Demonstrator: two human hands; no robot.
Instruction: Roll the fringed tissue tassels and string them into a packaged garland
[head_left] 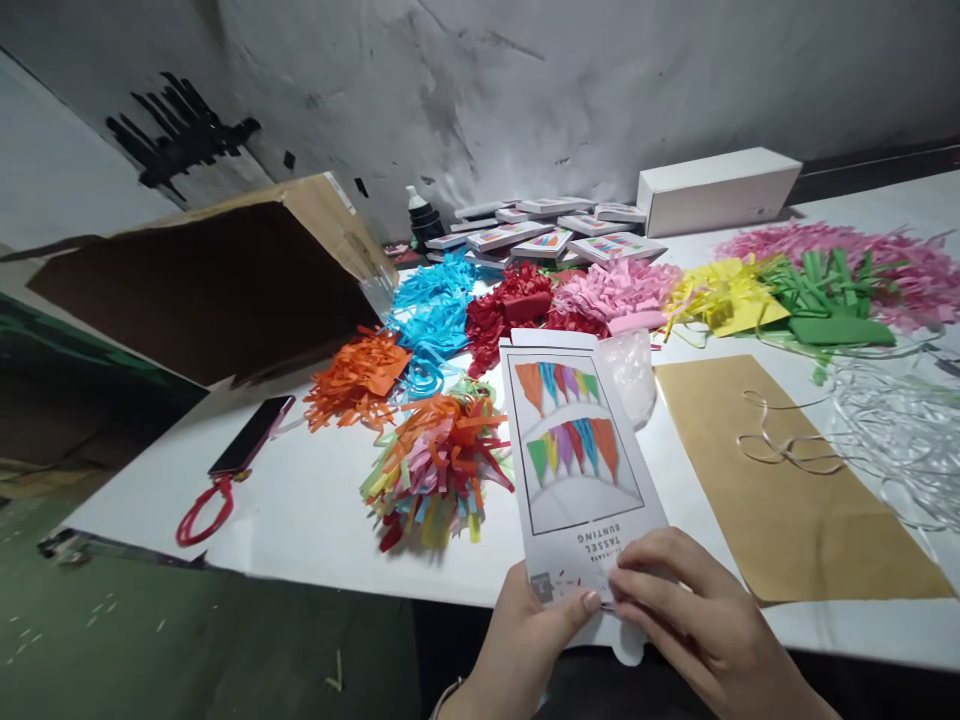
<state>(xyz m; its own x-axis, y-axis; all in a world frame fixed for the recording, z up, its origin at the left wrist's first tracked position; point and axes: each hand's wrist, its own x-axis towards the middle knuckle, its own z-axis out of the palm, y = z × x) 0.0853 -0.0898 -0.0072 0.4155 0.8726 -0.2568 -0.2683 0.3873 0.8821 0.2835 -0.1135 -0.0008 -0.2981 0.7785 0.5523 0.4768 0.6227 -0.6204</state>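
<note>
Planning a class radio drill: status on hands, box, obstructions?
Left hand grips bunting box; right hand at its near end. Box picture side up. Mixed tassel bundle beside it, nothing visibly blocking.

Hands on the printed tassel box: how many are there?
2: the left hand holds the box at its near left corner, the right hand touches its near right corner.

Front and centre, a packet [574, 430] sits between the left hand [532, 635] and the right hand [697, 615], over the table's [150, 500] near edge. Just left of it lies a bunch of tassels [435, 465]; farther left, a phone [251, 437], a carton [247, 280] behind. Over right, here's a sheet [712, 430], string [904, 445] partly on it. Behind packet and sheet runs a row of tassel heaps [514, 305], and beyond those, stacked packets [551, 238], bottle [424, 222] to their left, long box [716, 197] to their right.
</note>
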